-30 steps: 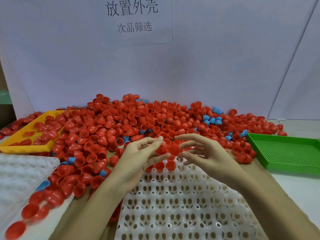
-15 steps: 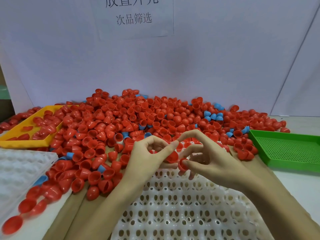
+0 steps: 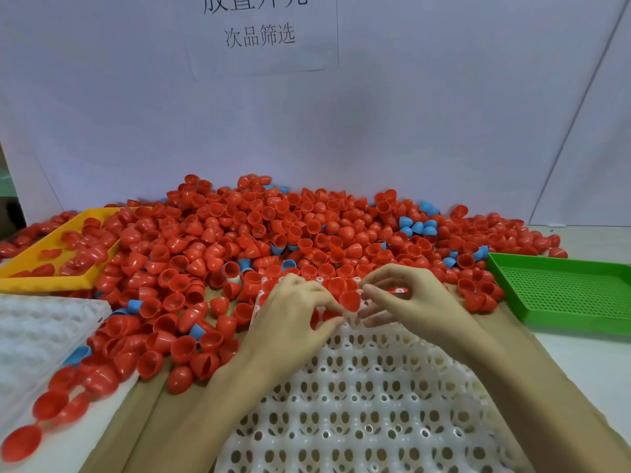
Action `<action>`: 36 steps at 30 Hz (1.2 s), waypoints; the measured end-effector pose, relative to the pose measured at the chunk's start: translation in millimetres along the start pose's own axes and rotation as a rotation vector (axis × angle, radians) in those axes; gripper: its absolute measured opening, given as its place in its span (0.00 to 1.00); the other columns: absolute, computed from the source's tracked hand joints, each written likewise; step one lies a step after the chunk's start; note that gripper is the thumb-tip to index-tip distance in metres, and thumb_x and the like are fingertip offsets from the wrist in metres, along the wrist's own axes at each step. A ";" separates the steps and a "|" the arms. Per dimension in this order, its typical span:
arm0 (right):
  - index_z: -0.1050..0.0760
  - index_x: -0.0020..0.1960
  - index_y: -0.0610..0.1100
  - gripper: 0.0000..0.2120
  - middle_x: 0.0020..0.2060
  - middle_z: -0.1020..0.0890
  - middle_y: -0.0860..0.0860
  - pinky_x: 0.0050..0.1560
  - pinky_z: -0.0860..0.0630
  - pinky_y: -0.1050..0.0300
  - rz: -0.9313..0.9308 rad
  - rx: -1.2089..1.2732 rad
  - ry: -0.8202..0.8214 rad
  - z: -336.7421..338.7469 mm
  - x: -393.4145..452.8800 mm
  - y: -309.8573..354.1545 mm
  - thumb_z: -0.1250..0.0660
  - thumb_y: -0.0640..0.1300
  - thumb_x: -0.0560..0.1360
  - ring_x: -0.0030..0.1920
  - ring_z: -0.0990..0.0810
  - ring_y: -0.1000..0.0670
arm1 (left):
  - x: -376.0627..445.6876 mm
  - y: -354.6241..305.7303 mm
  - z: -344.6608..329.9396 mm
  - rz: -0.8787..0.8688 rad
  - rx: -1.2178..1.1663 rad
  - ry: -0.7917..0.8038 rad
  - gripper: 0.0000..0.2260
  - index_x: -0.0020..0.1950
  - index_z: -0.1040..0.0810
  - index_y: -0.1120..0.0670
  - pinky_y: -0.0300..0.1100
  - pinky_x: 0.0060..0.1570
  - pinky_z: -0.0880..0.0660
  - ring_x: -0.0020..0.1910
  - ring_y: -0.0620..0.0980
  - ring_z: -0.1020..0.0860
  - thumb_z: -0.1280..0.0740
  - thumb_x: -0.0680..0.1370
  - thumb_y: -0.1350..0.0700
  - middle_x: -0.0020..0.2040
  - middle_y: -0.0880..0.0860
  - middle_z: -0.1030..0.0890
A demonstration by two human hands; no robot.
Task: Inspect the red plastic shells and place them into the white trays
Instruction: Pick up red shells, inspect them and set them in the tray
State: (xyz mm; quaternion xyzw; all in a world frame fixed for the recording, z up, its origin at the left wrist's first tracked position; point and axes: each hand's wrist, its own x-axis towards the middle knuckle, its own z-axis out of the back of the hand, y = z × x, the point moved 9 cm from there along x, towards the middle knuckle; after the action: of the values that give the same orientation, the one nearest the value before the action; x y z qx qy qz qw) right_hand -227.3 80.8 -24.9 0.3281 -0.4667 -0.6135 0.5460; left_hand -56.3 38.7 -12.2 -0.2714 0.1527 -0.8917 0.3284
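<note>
A big heap of red plastic shells (image 3: 273,233) covers the table's far half. A white tray (image 3: 358,404) with rows of holed cups lies in front of me. Both hands are low over its far edge. My left hand (image 3: 293,315) has its fingers curled round a red shell (image 3: 326,315), mostly hidden under them, down at the tray cups. My right hand (image 3: 409,302) pinches another red shell (image 3: 350,299) between fingertip and thumb just above the tray's back row. A further bit of red shows inside that hand's curled fingers.
A second white tray (image 3: 34,329) lies at the left with loose red shells along its edge. A yellow tray (image 3: 44,257) holding shells sits at the far left, a green perforated tray (image 3: 560,291) at the right. Several blue shells (image 3: 416,227) are mixed into the heap.
Both hands have come down from in front of the heap to the far edge of the middle tray, each still with a red shell. The view has tilted down.
</note>
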 end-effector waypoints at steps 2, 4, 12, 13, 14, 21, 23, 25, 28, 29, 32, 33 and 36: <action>0.17 0.55 0.46 0.05 0.46 0.13 0.47 0.46 0.13 0.51 0.047 -0.093 0.020 -0.9 -0.8 2.4 0.26 0.42 0.80 0.43 0.11 0.48 | -0.8 -2.7 -2.0 -0.035 0.042 -0.014 0.06 0.54 0.14 0.43 0.39 0.64 0.31 0.56 0.39 0.29 0.28 0.80 0.46 0.51 0.36 0.18; 0.17 0.55 0.50 0.07 0.44 0.13 0.50 0.45 0.14 0.54 0.101 -0.195 0.031 -2.7 -2.2 4.9 0.25 0.43 0.79 0.43 0.12 0.51 | -0.6 -3.3 -1.9 -0.053 0.072 -0.030 0.06 0.54 0.13 0.44 0.43 0.69 0.32 0.57 0.38 0.29 0.28 0.80 0.48 0.52 0.37 0.18; 0.15 0.47 0.56 0.05 0.42 0.16 0.60 0.46 0.23 0.67 0.214 -0.501 0.051 -9.2 -5.5 9.2 0.25 0.46 0.78 0.48 0.18 0.60 | -1.1 -5.7 -4.4 -0.109 0.156 0.011 0.06 0.53 0.13 0.47 0.51 0.70 0.30 0.57 0.38 0.29 0.29 0.81 0.48 0.54 0.38 0.21; 0.15 0.47 0.56 0.05 0.43 0.17 0.60 0.47 0.23 0.67 0.217 -0.526 0.052 -9.3 -5.9 8.9 0.25 0.46 0.78 0.49 0.19 0.59 | -1.5 -5.6 -4.1 -0.116 0.156 0.006 0.06 0.53 0.14 0.47 0.51 0.71 0.30 0.58 0.38 0.29 0.29 0.81 0.48 0.54 0.39 0.22; 0.15 0.47 0.57 0.05 0.43 0.17 0.60 0.48 0.24 0.67 0.218 -0.547 0.054 -9.6 -6.4 8.8 0.25 0.46 0.78 0.50 0.19 0.60 | -1.5 -5.6 -3.3 -0.122 0.151 -0.002 0.06 0.52 0.14 0.48 0.51 0.71 0.30 0.58 0.38 0.29 0.29 0.81 0.48 0.54 0.39 0.22; 0.14 0.51 0.57 0.04 0.51 0.19 0.61 0.50 0.22 0.62 0.233 -0.541 0.032 -8.2 -9.4 12.9 0.28 0.52 0.80 0.52 0.20 0.60 | 4.4 7.8 22.7 -0.103 0.033 -0.127 0.07 0.55 0.13 0.46 0.42 0.66 0.29 0.59 0.39 0.24 0.30 0.81 0.48 0.55 0.38 0.17; 0.13 0.53 0.57 0.07 0.56 0.18 0.63 0.50 0.23 0.66 0.248 -0.588 0.078 -13.3 -10.4 14.2 0.30 0.54 0.81 0.53 0.20 0.62 | 5.4 10.1 15.4 -0.120 0.023 -0.031 0.10 0.58 0.13 0.42 0.45 0.71 0.32 0.65 0.36 0.26 0.31 0.82 0.44 0.62 0.38 0.18; 0.13 0.54 0.57 0.08 0.59 0.18 0.64 0.50 0.25 0.71 0.259 -0.624 0.116 -18.1 -11.6 14.8 0.31 0.54 0.81 0.53 0.21 0.65 | 3.9 9.3 1.8 -0.146 0.059 0.097 0.13 0.62 0.15 0.39 0.48 0.76 0.36 0.70 0.34 0.30 0.34 0.82 0.40 0.67 0.37 0.20; 0.13 0.55 0.57 0.09 0.60 0.18 0.64 0.51 0.26 0.73 0.261 -0.640 0.110 -17.3 -11.9 13.9 0.32 0.55 0.82 0.55 0.22 0.67 | 2.7 10.3 -7.5 -0.145 0.087 0.153 0.16 0.65 0.17 0.37 0.52 0.78 0.38 0.72 0.32 0.32 0.38 0.82 0.36 0.68 0.37 0.21; 0.13 0.56 0.56 0.10 0.61 0.18 0.64 0.51 0.26 0.73 0.261 -0.639 0.101 -16.5 -12.0 13.9 0.33 0.55 0.82 0.55 0.21 0.66 | 2.9 11.2 -7.9 -0.144 0.076 0.153 0.16 0.65 0.17 0.38 0.52 0.78 0.39 0.71 0.32 0.32 0.38 0.82 0.37 0.68 0.37 0.21; 0.13 0.56 0.55 0.11 0.60 0.19 0.66 0.49 0.26 0.74 0.268 -0.586 0.066 -13.9 -13.2 15.0 0.34 0.55 0.83 0.55 0.22 0.69 | 3.3 13.8 -6.6 -0.140 0.004 0.148 0.14 0.64 0.16 0.38 0.45 0.78 0.40 0.70 0.29 0.32 0.36 0.82 0.38 0.67 0.36 0.21; 0.13 0.56 0.54 0.11 0.59 0.20 0.67 0.49 0.26 0.74 0.274 -0.561 0.053 -12.7 -13.8 15.9 0.34 0.54 0.83 0.54 0.22 0.71 | 3.7 14.7 -5.5 -0.134 -0.028 0.143 0.14 0.63 0.16 0.39 0.42 0.77 0.39 0.70 0.29 0.32 0.35 0.82 0.39 0.66 0.35 0.20; 0.13 0.55 0.55 0.11 0.52 0.17 0.69 0.51 0.23 0.70 0.299 -0.508 0.002 -5.5 -14.2 18.4 0.34 0.53 0.83 0.54 0.20 0.68 | 7.2 16.9 3.0 -0.097 -0.141 0.083 0.12 0.60 0.14 0.41 0.37 0.72 0.33 0.66 0.31 0.27 0.34 0.82 0.42 0.62 0.35 0.18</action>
State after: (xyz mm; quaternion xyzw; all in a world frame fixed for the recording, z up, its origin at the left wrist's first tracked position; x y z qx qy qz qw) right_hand -212.9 94.1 -11.2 0.1092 -0.3408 -0.6231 0.6955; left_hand -50.6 21.1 -14.7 -0.2637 0.2150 -0.9042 0.2582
